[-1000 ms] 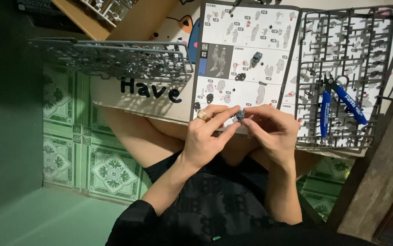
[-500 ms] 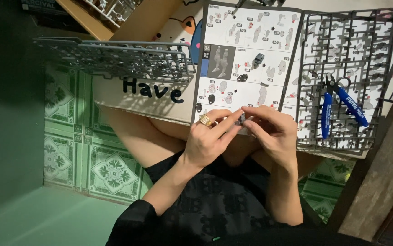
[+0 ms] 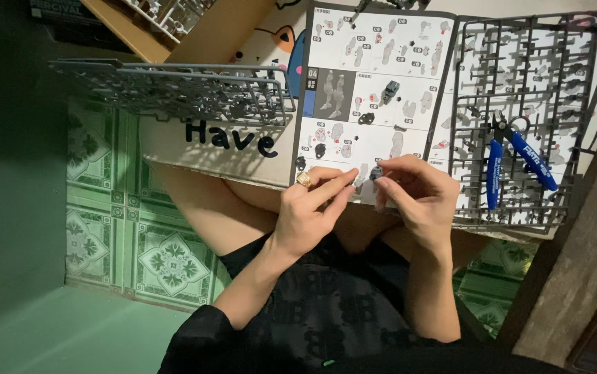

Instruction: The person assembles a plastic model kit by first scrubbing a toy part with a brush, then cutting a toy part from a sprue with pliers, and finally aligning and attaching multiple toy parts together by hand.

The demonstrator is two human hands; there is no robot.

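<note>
My right hand (image 3: 416, 197) pinches a small dark grey model part (image 3: 376, 172) between thumb and fingertips, just over the lower edge of an open instruction sheet (image 3: 375, 90). My left hand (image 3: 310, 215), with a gold ring on one finger, has its fingers stretched toward the part and touching or nearly touching it; I cannot tell if it grips. Both hands hover above my lap, at the front edge of a low cardboard surface (image 3: 222, 149).
Blue-handled nippers (image 3: 517, 159) lie on a grey parts frame (image 3: 534, 118) at the right. Another grey parts frame (image 3: 174, 90) lies at the left. Several small dark parts rest on the sheet. Green patterned floor tiles (image 3: 118, 228) show below left; a wooden edge rises at the right.
My left fingers have straightened and eased slightly off the small part, which stays in my right hand. The hands have barely shifted.
</note>
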